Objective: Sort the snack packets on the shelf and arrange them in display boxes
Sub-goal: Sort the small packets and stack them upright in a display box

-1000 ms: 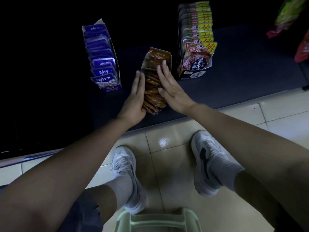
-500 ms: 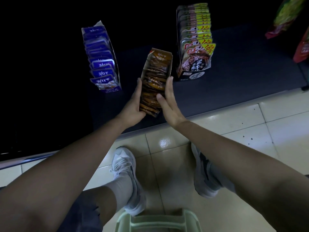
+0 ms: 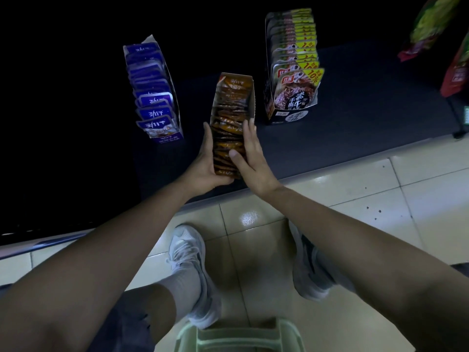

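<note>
A dark low shelf [image 3: 355,123] meets glossy cream floor tiles [image 3: 418,199] under dim light, one tile glinting.

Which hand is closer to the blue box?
Left. The left hand holds the brown box on the side facing the blue box; the right hand presses its other side, farther off.
</note>
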`<state>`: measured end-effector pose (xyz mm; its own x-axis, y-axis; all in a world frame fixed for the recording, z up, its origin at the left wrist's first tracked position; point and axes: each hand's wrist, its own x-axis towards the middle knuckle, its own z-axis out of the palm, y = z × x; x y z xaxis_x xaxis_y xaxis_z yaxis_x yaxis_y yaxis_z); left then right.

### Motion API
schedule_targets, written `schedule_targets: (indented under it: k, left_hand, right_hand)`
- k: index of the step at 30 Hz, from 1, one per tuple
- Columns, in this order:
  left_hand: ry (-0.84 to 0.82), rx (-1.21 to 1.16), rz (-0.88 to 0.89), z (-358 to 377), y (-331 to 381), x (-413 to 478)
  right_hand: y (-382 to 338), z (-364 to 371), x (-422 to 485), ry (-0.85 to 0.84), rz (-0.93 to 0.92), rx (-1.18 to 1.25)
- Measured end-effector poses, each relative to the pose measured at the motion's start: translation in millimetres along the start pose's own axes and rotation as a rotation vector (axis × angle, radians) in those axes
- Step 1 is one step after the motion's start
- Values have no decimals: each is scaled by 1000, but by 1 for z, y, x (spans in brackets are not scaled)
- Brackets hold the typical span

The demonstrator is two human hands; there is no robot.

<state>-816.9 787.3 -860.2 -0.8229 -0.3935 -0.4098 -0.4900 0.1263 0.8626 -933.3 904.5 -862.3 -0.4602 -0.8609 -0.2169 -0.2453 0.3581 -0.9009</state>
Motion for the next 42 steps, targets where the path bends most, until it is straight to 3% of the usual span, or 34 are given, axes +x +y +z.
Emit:
schedule_targets:
  k: [8,11,14,16,21,25,30,35,42]
  left_hand:
    - [29,16,-5,5,1,4]
    - [52,4,-69,10,-3,8]
    - [66,-25,-174,9,-7,7]
    - [63,-80,-216,10,-9,5]
    - [26,-88,-114,18,-5,1]
    - [148,-107,-124,32,3,1]
    - [195,-59,-104,29,4,7]
    - [186,-24,-68,36,11,7]
    - [173,-22,-45,31,-1,10]
  right_hand:
    - [-12,-14,22,-95,34,24]
    - [-15,-18,13,-89,37,-4]
    - [-14,-21,-5,-2,129,109]
    - [-11,-20,-19,-44,158,168]
    - [-11,-7,-21,-73,137,200]
    - [-19,-6,3,-18,167,181]
    - [-13,-20,14,-96,148,149]
    - [-17,-9,14,68,261,285]
    - [-20,-10,16,32,211,262]
